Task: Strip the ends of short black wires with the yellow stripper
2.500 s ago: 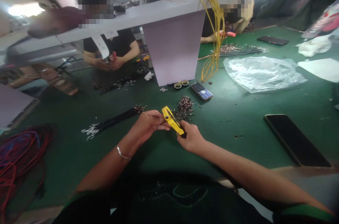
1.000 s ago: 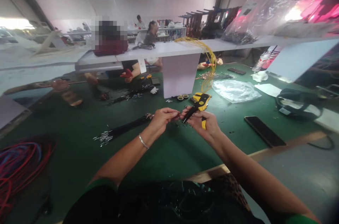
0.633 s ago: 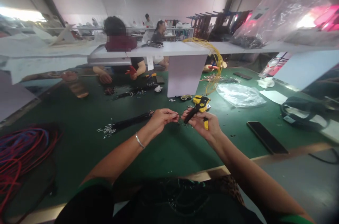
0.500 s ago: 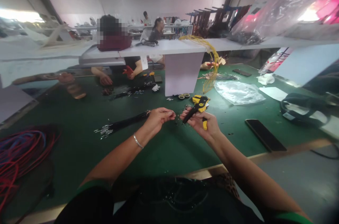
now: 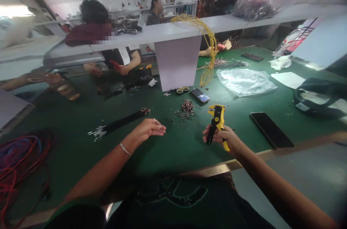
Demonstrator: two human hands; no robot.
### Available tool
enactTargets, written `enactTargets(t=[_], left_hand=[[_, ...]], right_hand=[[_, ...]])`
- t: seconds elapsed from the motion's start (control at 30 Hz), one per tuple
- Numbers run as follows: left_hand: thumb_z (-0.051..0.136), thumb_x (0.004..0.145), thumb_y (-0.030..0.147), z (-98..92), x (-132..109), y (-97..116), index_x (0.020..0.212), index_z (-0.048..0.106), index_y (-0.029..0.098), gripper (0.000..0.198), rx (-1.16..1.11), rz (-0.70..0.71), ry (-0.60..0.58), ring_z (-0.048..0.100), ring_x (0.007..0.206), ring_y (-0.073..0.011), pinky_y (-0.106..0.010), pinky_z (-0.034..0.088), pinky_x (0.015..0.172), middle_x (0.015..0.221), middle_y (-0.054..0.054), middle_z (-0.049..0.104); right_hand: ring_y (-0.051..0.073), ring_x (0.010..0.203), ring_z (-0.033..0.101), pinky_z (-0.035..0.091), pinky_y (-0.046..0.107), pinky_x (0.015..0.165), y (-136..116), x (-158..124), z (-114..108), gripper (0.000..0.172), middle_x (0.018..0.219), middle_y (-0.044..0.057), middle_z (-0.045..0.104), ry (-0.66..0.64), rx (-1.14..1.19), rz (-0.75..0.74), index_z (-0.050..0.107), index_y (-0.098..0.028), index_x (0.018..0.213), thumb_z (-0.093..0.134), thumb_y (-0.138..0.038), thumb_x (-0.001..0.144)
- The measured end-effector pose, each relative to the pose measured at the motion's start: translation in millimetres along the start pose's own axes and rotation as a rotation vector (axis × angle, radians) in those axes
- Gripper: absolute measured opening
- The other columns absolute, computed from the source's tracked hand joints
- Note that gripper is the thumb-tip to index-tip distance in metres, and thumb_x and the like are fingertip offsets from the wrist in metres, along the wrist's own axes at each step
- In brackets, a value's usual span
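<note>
My right hand is wrapped round the handles of a yellow and black wire stripper, its jaws pointing up and away from me. My left hand hovers over the green table with its fingers pressed together; a small pale glint shows at the fingers, too small to name. Just beyond that hand lies a bundle of black wires, with silvery ends at the left and coppery ends at the right. Between and beyond my hands is a small heap of short dark and coppery scraps.
A keypad phone and tape rolls lie near the shelf support. A smartphone is at the right, a clear plastic bag behind it. Red and blue wires coil at the left. Co-workers sit opposite; yellow wires hang from the shelf.
My hands have moved apart, the left one leftward and the right one rightward and nearer to me with the wire stripper. The scrap heap and keypad phone are now uncovered. My view has tilted down.
</note>
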State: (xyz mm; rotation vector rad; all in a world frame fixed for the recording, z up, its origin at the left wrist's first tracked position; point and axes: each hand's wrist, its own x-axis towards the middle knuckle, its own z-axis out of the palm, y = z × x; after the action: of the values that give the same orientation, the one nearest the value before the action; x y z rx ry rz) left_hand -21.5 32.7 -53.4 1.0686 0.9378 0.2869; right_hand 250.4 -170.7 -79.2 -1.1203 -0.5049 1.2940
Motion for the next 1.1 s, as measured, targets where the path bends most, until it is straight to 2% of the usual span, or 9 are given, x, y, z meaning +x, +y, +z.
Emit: enactTargets(t=[0.1,0.23,0.43,0.5,0.57,0.7,0.8,0.93,1.1], left_hand=[[0.082,0.063,0.01,9.4,10,-6,0.069,0.063,0.008,0.02,0.023,-0.056,-0.025,0.073,0.075,-0.0244,-0.04,0.059,0.077,0.083,-0.017,0.075],[0.08,0.063,0.005,29.5,35,-4,0.065,0.061,0.008,0.02,0.052,-0.021,0.018,0.072,0.071,-0.0231,-0.04,0.059,0.077,0.08,-0.017,0.074],[0.074,0.068,-0.003,60.0,89,22,0.065,0.058,0.009,0.02,0.008,0.095,0.067,0.07,0.069,-0.0153,-0.036,0.056,0.085,0.08,-0.012,0.073],[0.072,0.07,-0.003,59.9,98,33,0.067,0.058,0.01,0.019,-0.012,0.143,0.07,0.07,0.072,-0.0141,-0.035,0.055,0.088,0.081,-0.011,0.073],[0.071,0.072,0.0,50.6,100,41,0.069,0.06,0.009,0.014,-0.003,0.181,0.055,0.07,0.071,-0.0162,-0.039,0.055,0.085,0.083,-0.013,0.073],[0.074,0.066,0.0,18.1,97,43,0.064,0.063,0.008,0.013,0.132,0.202,0.221,0.066,0.063,-0.0147,-0.037,0.056,0.078,0.072,-0.011,0.071],[0.073,0.064,-0.003,7.4,101,37,0.059,0.062,0.009,0.017,0.14,0.188,0.269,0.063,0.057,-0.0122,-0.035,0.055,0.076,0.064,-0.007,0.068],[0.074,0.061,-0.005,28.8,118,34,0.057,0.061,0.009,0.019,0.119,0.152,0.202,0.064,0.057,-0.0135,-0.037,0.056,0.075,0.063,-0.008,0.068],[0.077,0.065,0.004,56.2,120,44,0.065,0.059,0.009,0.019,0.066,0.138,0.076,0.069,0.066,-0.0173,-0.037,0.058,0.075,0.078,-0.014,0.073]], right_hand=[[0.027,0.068,0.071,0.057,0.043,0.068,5,2,-2,0.03,0.081,0.009,0.075,0.005,-0.005,0.048,0.064,-0.015,0.083,0.061,-0.01,0.054],[0.027,0.068,0.071,0.057,0.041,0.067,10,17,7,0.029,0.08,0.009,0.074,-0.001,-0.012,0.084,0.063,-0.015,0.082,0.06,-0.01,0.053],[0.025,0.069,0.07,0.057,0.038,0.065,3,80,33,0.027,0.08,0.007,0.074,0.005,-0.017,0.029,0.062,-0.016,0.074,0.059,-0.008,0.049],[0.024,0.069,0.07,0.057,0.037,0.066,-6,98,40,0.026,0.078,0.006,0.074,0.036,-0.025,-0.037,0.062,-0.016,0.071,0.058,-0.007,0.047],[0.024,0.072,0.07,0.056,0.038,0.07,-14,105,41,0.028,0.082,0.007,0.074,-0.01,-0.038,-0.09,0.063,-0.015,0.075,0.059,-0.008,0.049],[0.025,0.073,0.07,0.056,0.039,0.071,-16,91,35,0.031,0.088,0.008,0.075,-0.079,-0.07,-0.097,0.065,-0.015,0.083,0.059,-0.01,0.053],[0.024,0.072,0.07,0.055,0.036,0.069,-6,81,34,0.03,0.086,0.007,0.074,-0.089,-0.109,-0.016,0.066,-0.014,0.081,0.06,-0.01,0.053],[0.024,0.066,0.069,0.054,0.035,0.062,3,95,43,0.028,0.079,0.006,0.074,-0.078,-0.089,0.052,0.062,-0.015,0.076,0.059,-0.009,0.049],[0.022,0.068,0.067,0.054,0.036,0.067,-9,112,45,0.033,0.083,0.005,0.073,-0.048,-0.124,-0.093,0.061,-0.017,0.082,0.061,-0.012,0.049]])
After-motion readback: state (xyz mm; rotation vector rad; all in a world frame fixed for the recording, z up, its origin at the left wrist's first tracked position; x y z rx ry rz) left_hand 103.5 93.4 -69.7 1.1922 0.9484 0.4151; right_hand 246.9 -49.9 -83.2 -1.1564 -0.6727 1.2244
